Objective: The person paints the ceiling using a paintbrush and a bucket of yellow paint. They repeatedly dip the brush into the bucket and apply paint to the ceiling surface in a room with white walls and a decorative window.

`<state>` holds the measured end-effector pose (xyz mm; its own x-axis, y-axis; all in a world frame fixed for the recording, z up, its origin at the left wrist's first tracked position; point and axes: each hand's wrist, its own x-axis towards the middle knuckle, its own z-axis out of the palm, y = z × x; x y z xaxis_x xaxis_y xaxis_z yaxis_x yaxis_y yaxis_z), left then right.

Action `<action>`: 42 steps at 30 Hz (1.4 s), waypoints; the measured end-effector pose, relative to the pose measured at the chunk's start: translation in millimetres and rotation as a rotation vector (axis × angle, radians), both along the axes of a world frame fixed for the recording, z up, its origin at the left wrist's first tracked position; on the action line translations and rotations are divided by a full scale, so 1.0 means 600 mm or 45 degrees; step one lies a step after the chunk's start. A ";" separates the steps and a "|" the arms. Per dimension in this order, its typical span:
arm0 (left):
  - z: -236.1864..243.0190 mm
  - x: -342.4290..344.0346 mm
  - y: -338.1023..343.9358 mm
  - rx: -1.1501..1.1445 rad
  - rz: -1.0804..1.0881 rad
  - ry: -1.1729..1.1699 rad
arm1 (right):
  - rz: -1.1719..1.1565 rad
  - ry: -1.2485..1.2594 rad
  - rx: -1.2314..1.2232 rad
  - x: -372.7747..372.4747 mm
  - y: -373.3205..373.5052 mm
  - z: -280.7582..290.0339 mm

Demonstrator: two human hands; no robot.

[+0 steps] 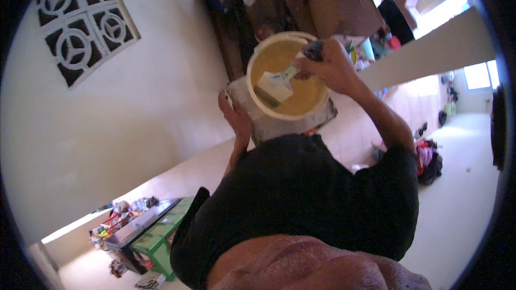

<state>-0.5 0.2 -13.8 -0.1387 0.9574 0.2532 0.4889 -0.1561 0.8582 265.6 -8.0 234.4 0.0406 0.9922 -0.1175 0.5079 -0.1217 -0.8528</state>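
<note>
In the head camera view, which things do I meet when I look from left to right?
White wall vent with ring patterns → bare left hand → round cream bucket, yellowish inside → bare right hand, reaching over the bucket's right side → pink and black heap, probably cloth → bright window near the right edge.

1. The right hand [330, 67] covers part of the handle of the broad brush [275, 87].
2. The bucket [293, 116] hides much of the grey slab [277, 127].
3. A black sleeve [200, 236] overlaps the green crate [156, 243].
4. Heaped clutter [129, 208] beyond: too small to identify.
5. A dark object [500, 129] is cut off rightward, unidentifiable.
</note>
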 end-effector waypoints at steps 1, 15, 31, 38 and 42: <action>-0.007 -0.002 -0.001 0.038 0.000 -0.007 | -0.010 -0.055 0.028 0.004 -0.005 0.023; 0.001 -0.004 0.005 -0.005 0.095 0.058 | 0.081 -0.427 0.459 0.025 -0.056 0.083; 0.012 0.002 -0.014 0.035 0.073 0.011 | 0.254 -0.627 0.860 0.034 -0.050 0.014; 0.003 0.000 0.006 0.035 -0.008 0.094 | -0.042 -0.498 0.838 0.023 -0.089 0.081; 0.016 0.010 0.005 -0.026 -0.044 0.001 | -0.047 0.080 0.254 0.014 -0.083 0.017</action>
<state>5.6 3.3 -4.3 -0.1049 0.9667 0.2335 0.4842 -0.1555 0.8610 274.2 -57.7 244.5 0.0763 0.9941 0.0777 0.4512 0.0350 -0.8917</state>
